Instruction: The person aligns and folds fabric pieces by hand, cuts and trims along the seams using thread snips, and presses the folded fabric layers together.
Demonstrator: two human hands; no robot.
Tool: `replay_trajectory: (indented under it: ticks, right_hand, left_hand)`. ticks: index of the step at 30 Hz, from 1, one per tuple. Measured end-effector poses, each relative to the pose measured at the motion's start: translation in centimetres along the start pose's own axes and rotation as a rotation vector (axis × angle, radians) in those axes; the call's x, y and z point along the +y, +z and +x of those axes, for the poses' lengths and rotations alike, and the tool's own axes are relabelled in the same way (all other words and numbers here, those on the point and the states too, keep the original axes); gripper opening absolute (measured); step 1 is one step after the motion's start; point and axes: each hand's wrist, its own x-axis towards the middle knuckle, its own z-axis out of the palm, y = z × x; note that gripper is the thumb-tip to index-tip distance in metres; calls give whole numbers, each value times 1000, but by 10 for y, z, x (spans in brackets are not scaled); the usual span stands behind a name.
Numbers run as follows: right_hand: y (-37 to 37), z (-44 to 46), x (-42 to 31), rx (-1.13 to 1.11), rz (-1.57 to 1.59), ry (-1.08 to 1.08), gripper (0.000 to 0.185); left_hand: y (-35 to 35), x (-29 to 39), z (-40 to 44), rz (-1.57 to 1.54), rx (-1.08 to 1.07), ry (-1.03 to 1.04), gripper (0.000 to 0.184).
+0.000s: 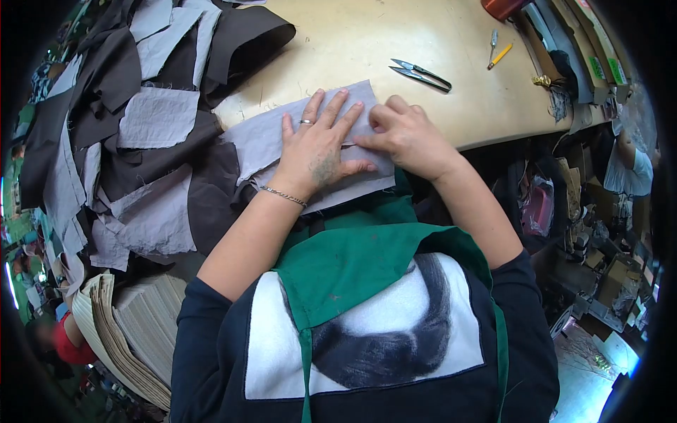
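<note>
A grey fabric piece point(254, 141) lies at the near edge of the table, with a fold or seam running across it. My left hand point(321, 144) rests flat on the cloth, fingers spread, with a ring and a bracelet on it. Beside it, my right hand point(409, 137) is closed, thumb and fingers pinching at the fold near the cloth's right end. Its fingertips partly hide what they grip. Part of the cloth hangs over the table edge above my green apron point(352, 268).
Thread snips point(423, 74) lie beyond my right hand. A yellow cutter point(500, 56) and a small screwdriver-like tool point(493, 44) sit farther right. Dark and grey fabric pieces point(159, 116) are heaped at left. Below them stands a stack of paper-like sheets point(151, 310).
</note>
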Motion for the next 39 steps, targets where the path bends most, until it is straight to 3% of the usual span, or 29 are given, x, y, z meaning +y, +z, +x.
replay_trajectory:
  ticks: [6,9,13,22,30,39]
  right_hand:
    - [-5,-19,22,-35,85,94,23]
    - [-10,-7,11,-58,-14,29,24]
    - [8,6,-3,28,-48,-79,23]
    - [-1,-34,16,83,-25,126,26]
    - [5,-24,0,224,87,75,20]
    - [13,-33,6,195,94,66,24]
  left_hand:
    - [-1,1,0,-2,-12,-3,95]
    - [0,1,1,12,-16,-3,95]
    - [-5,2,1,31,-42,-6,99]
    - [-4,2,2,56,-51,-11,100]
    - [-5,7,6,43,-75,6,101]
    - [3,23,9,-22,14,44,91]
